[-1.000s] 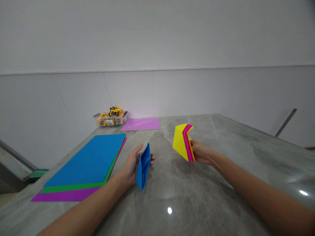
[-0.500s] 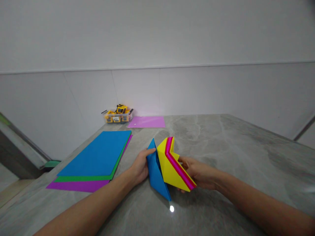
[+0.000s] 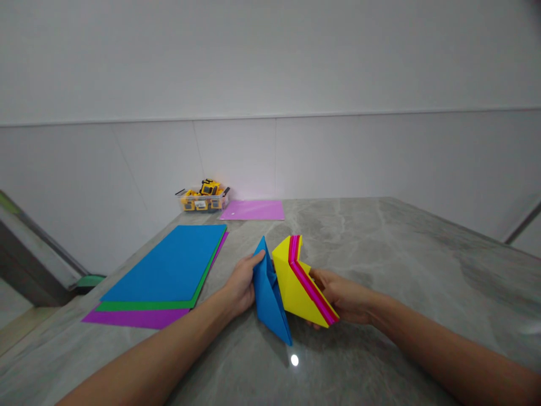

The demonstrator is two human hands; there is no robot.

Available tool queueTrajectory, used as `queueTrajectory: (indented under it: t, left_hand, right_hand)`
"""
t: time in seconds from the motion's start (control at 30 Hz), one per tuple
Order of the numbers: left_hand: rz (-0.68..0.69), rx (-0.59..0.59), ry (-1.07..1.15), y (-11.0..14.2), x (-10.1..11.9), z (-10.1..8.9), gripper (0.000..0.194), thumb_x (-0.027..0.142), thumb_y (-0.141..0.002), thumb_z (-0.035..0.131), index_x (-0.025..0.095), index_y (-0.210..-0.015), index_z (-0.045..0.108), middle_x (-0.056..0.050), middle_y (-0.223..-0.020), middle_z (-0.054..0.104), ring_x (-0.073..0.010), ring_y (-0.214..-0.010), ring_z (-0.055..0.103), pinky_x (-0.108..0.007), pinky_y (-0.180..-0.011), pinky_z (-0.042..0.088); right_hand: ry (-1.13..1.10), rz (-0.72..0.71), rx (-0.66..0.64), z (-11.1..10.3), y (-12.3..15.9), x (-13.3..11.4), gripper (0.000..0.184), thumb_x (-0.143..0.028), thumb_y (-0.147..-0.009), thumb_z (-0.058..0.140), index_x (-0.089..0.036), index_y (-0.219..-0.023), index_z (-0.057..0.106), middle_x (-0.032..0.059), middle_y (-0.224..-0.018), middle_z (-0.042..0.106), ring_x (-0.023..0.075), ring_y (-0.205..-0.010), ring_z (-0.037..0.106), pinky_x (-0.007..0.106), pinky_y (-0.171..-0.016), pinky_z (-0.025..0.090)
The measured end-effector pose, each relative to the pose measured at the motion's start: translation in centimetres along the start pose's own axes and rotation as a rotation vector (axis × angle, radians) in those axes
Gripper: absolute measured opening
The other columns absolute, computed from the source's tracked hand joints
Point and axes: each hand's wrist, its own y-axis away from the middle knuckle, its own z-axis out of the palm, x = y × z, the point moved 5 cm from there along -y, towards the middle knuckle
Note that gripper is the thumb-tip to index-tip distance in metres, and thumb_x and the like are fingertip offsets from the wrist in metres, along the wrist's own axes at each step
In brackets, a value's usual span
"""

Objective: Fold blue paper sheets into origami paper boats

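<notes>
Left grip (image 3: 243, 282) pinches one blue origami (image 3: 269, 304); right grip (image 3: 341, 294) pinches one yellow origami (image 3: 297, 292).

First folded paper (image 3: 267, 301): solid blue. Second folded paper (image 3: 295, 288): yellow, magenta band. Sheet stack (image 3: 164, 265): blue, green, purple. Surface (image 3: 380, 248): grey, marbled. Toy vehicles (image 3: 209, 189): yellow, black.

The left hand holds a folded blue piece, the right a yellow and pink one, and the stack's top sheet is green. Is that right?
Not quite: the head view shows a blue sheet on top, the green sheet beneath. The left hand does hold the folded blue piece, the right hand the yellow and pink one.
</notes>
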Motion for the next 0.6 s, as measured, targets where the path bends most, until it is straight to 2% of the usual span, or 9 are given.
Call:
queueTrajectory:
  t: [0.2, 0.6]
  left_hand:
    - [0.043, 0.013, -0.018, 0.17, 0.17, 0.10, 0.017, 0.028, -0.088, 0.057, 0.012, -0.088, 0.063, -0.009, -0.073, 0.070, -0.0209, -0.061, 0.068, -0.038, -0.069, 0.058]
    - [0.097, 0.062, -0.036, 0.48, 0.45, 0.26, 0.013, 0.026, -0.089, 0.057, 0.013, -0.087, 0.061, -0.004, -0.064, 0.065, -0.0147, -0.052, 0.062, -0.028, -0.057, 0.055]
  right_hand:
    - [0.016, 0.011, 0.030, 0.02, 0.01, 0.15, 0.072, -0.002, -0.052, 0.067, -0.017, -0.118, 0.041, 0.0048, -0.090, 0.069, 0.0157, -0.058, 0.067, 0.021, -0.044, 0.048]
    - [0.023, -0.002, 0.041, 0.03, -0.16, 0.34, 0.073, -0.003, -0.054, 0.070, -0.016, -0.120, 0.042, 0.0054, -0.093, 0.070, 0.0166, -0.062, 0.068, 0.025, -0.051, 0.052]
